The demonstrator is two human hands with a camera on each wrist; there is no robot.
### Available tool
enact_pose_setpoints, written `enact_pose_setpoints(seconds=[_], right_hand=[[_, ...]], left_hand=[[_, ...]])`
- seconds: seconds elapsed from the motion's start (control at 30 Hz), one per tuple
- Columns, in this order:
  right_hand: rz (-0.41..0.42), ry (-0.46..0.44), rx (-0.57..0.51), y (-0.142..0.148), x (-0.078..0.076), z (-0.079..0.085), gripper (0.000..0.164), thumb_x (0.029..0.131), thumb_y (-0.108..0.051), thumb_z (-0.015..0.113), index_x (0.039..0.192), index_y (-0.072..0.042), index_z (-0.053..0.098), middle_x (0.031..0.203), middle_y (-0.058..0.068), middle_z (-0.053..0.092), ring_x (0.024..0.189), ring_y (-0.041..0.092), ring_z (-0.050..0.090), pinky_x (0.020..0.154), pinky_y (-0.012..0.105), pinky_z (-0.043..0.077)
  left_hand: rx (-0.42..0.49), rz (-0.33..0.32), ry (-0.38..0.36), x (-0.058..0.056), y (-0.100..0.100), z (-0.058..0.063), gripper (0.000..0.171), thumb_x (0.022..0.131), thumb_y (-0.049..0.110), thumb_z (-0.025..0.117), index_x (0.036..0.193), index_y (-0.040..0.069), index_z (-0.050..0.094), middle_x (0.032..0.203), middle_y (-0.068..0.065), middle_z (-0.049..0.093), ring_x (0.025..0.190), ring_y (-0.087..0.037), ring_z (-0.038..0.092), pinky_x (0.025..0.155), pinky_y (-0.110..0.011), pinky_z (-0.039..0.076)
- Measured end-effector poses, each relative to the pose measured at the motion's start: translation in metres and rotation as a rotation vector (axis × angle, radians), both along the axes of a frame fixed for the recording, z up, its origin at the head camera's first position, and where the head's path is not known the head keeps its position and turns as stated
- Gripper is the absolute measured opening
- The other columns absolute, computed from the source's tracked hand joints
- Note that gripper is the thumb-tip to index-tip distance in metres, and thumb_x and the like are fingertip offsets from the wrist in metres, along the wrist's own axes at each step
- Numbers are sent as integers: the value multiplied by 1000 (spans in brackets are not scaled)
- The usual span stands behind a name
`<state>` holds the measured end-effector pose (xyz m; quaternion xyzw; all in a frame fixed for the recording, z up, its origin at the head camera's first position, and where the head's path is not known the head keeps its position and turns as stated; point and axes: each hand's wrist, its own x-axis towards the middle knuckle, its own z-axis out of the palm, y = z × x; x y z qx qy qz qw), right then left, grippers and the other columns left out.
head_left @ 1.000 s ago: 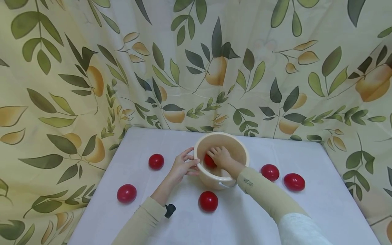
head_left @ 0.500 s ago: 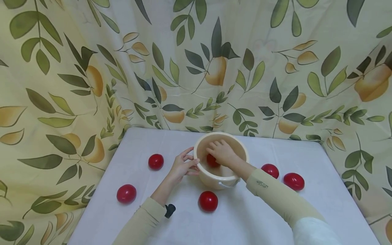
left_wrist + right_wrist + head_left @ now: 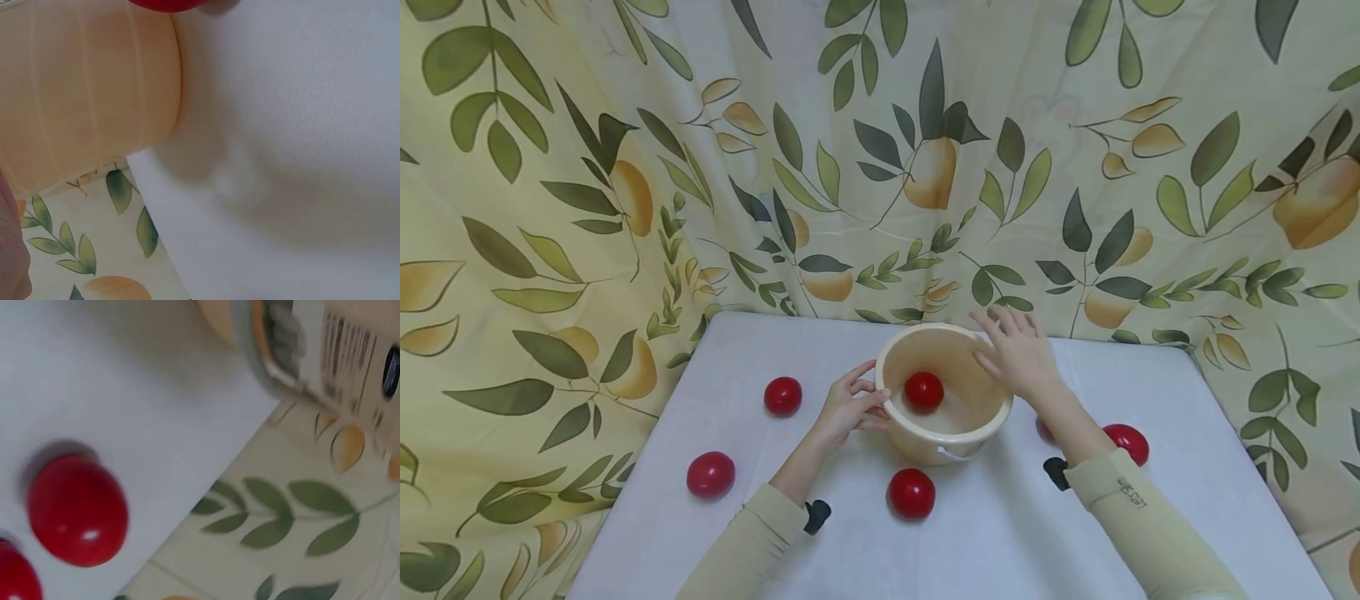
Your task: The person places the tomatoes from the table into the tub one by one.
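Right grip point(image 3: 1021, 354) lifted out of bucket point(image 3: 917, 446), red object point(image 3: 923, 392) left inside

Compared with half a second ago, the right grip is raised off the red object and is held by the bucket's right rim, fingers extended and nothing held; whether the rim is touched cannot be told. By the left grip point(image 3: 848, 406) the bucket's left rim is pinched, as before. The red object is seen on the bucket's floor, toward the left wall.

On the white-covered counter point(image 3: 820, 350), a far left ball point(image 3: 782, 397) and a near left ball point(image 3: 711, 475) are seen, both red. A front ball point(image 3: 912, 494) is set near the bucket. Two right-hand balls point(image 3: 1129, 446) are partly hidden by the right forearm. Behind, a leaf-patterned curtain point(image 3: 1045, 192) is hung.
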<state>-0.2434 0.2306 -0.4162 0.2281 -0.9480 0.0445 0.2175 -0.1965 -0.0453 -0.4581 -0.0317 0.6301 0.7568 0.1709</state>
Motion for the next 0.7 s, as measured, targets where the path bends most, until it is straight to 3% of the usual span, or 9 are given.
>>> enact_pose_setpoints(seconds=[0.17,0.3,0.53,0.7], right_hand=[[-208,-102,-102,41,11,0,58,85,-32,60,134,-14,37,132,21,36,124,40,29,102,60,18],[-361,-178,-133,78,22,-10,61,86,-32,58,137,-11,31,134,25,30,124,44,24,102,63,12],[-540,-315,-189,136,50,-47,76,84,-36,60,141,-5,21,131,33,24,121,49,20,97,68,12],[-610,-430,-216,159,69,-73,89,80,-47,60,142,-2,15,127,36,22,119,52,18,95,70,13]], left_hand=[[8,-3,-5,0,-1,1,63,84,3,64,139,14,37,85,-3,56,60,-15,64,58,-38,56],[9,-5,-3,0,0,1,63,84,3,64,139,13,37,85,-3,57,60,-15,64,58,-38,56],[-7,-8,9,-1,0,-1,62,84,4,64,139,13,37,85,-3,57,61,-15,65,58,-38,56],[-19,-2,12,-1,0,-2,61,85,3,63,139,14,37,84,-3,57,60,-15,64,58,-37,56]])
